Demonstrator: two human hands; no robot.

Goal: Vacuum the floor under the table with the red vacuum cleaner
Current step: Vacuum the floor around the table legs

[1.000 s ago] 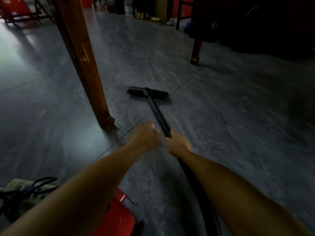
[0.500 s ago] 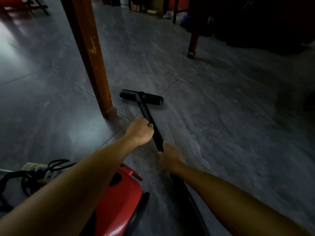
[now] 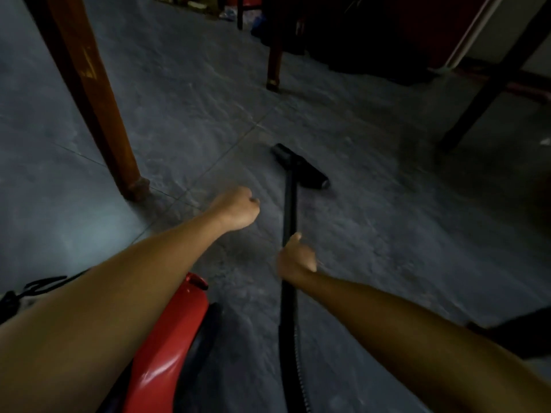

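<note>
The black vacuum wand (image 3: 290, 210) runs from my right hand (image 3: 296, 257) forward to the black floor nozzle (image 3: 301, 166), which lies on the grey tiled floor under the table. My right hand is shut on the wand, thumb along the tube. My left hand (image 3: 237, 208) is a closed fist to the left of the wand, apart from it and holding nothing. The red vacuum cleaner body (image 3: 167, 347) sits at the bottom, beneath my left forearm. A ribbed black hose (image 3: 293, 359) trails from the wand toward the bottom edge.
A wooden table leg (image 3: 98, 108) stands left of my hands; a second leg (image 3: 274, 61) stands further back. A dark slanted furniture leg (image 3: 489, 84) is at the right. A black cable (image 3: 35, 289) lies coiled at the left edge. Dark furniture fills the far background.
My left hand has let go of the wand and moved left, closed. The nozzle has swung to the right, away from the near table leg. The view has shifted right.
</note>
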